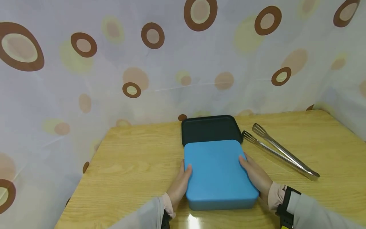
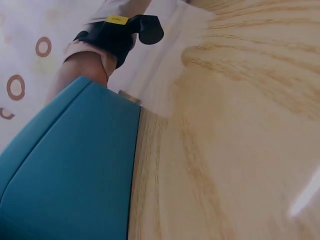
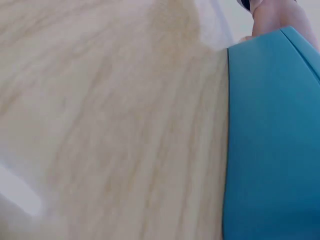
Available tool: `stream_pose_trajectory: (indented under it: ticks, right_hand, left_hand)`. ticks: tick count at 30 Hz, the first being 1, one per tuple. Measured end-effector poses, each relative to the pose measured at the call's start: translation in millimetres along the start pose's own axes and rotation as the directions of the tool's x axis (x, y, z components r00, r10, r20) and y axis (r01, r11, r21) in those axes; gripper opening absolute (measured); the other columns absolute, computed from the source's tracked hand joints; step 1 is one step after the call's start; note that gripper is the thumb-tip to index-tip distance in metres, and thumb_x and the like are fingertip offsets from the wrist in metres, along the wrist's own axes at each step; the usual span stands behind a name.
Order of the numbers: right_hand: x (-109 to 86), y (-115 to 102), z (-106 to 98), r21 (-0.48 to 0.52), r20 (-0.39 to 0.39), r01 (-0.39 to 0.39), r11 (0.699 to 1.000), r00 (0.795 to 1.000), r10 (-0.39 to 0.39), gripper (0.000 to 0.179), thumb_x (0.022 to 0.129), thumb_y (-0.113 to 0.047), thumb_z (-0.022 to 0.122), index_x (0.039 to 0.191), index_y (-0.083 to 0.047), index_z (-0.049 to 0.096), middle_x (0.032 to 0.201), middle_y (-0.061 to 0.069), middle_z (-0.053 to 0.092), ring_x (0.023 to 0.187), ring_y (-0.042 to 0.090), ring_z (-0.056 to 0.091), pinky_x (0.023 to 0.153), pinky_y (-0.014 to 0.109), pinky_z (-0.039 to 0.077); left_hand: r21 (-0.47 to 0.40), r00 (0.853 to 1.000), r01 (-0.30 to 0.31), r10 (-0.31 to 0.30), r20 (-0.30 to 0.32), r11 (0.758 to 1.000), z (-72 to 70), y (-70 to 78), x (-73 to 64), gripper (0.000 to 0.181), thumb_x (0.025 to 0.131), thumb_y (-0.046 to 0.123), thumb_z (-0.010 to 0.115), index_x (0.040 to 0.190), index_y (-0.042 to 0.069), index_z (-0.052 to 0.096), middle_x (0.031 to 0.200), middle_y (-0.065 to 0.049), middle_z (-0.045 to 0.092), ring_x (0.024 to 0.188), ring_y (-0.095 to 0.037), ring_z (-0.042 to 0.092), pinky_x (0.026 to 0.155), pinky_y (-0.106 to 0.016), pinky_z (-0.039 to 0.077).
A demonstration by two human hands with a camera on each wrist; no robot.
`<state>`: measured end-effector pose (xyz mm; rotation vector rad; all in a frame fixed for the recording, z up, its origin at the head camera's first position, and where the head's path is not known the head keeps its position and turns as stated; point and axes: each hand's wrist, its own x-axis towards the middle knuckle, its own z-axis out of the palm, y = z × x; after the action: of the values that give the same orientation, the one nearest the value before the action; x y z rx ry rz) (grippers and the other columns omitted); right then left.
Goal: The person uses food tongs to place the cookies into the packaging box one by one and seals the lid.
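Observation:
A blue lidded box (image 1: 217,168) with rounded corners rests flat on the wooden table, near its front edge. My left hand (image 1: 180,183) grips its left side, thumb over the top edge and the other fingers down the side wall, mostly hidden. On the opposite side my right hand (image 1: 256,175) holds it likewise, thumb on the lid. Both wrist views show the box's front wall, with a thin seam below the lid. In the left wrist view, the right hand's strapped wrist (image 2: 85,67) appears past the box's far corner.
Directly behind the box lies a black rectangular tray (image 1: 211,128), its near part overlapped by the box. Metal tongs (image 1: 281,155) lie spread to the right, tips near the tray. A patterned curtain (image 1: 171,63) hangs behind the wooden table (image 1: 137,162).

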<state>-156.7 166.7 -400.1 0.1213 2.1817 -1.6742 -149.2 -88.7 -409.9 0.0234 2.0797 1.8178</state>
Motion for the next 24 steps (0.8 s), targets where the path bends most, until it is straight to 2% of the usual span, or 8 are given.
stream_pose_trajectory:
  ticks: [4,10,15,19,24]
  right_hand:
    - [1.3,2,4,-0.005,-0.028,0.022,1.0,0.999,-0.022,0.074,0.103,-0.053,0.026,0.156,-0.014,-0.009,0.161,0.021,-0.007,0.146,0.045,-0.002,0.113,0.066,0.008]
    - [7.1,3,4,-0.034,-0.031,0.018,0.999,0.999,-0.02,0.077,0.102,-0.056,0.027,0.156,-0.013,-0.008,0.161,0.021,-0.006,0.146,0.046,-0.003,0.113,0.067,0.006]
    - [4.3,5,3,0.013,-0.024,-0.028,1.0,0.999,0.028,0.083,0.099,-0.062,0.027,0.154,-0.013,-0.013,0.161,0.017,-0.014,0.146,0.042,-0.011,0.113,0.066,0.0]
    - [-8.3,8,-2,0.039,0.005,-0.039,0.998,0.999,0.039,0.089,0.098,-0.064,0.025,0.151,-0.008,-0.02,0.158,0.014,-0.024,0.144,0.037,-0.022,0.114,0.062,-0.007]
    - [-23.7,11,-6,0.031,0.039,-0.041,0.999,0.998,0.04,0.087,0.1,-0.062,0.024,0.151,-0.006,-0.019,0.157,0.016,-0.025,0.143,0.038,-0.023,0.113,0.063,-0.008]
  left_hand:
    - [-0.002,1.0,-0.018,0.018,-0.025,1.0,3.7,-2.4,-0.1,0.07,0.105,0.046,0.027,0.156,0.012,-0.007,0.163,-0.013,-0.006,0.148,-0.038,-0.008,0.114,-0.064,-0.004]
    - [0.005,0.999,-0.031,0.031,-0.043,1.0,3.2,-4.9,1.2,0.067,0.106,0.041,0.026,0.156,0.012,-0.006,0.163,-0.015,-0.003,0.148,-0.038,-0.006,0.114,-0.064,-0.002]
    - [-0.012,0.999,0.013,-0.013,-0.046,1.0,0.9,-5.7,-1.0,0.074,0.103,0.05,0.028,0.156,0.012,-0.008,0.163,-0.014,-0.009,0.147,-0.038,-0.009,0.113,-0.065,-0.004]
    - [0.005,0.999,0.037,-0.037,-0.022,0.999,-5.6,-5.2,-12.3,0.081,0.101,0.058,0.027,0.155,0.011,-0.012,0.162,-0.014,-0.013,0.147,-0.038,-0.012,0.112,-0.066,-0.006]
    - [0.035,0.999,0.009,-0.011,0.045,0.999,-7.1,-2.9,-25.7,0.08,0.102,0.055,0.027,0.154,0.007,-0.01,0.162,-0.016,-0.011,0.147,-0.038,-0.011,0.114,-0.063,-0.004]
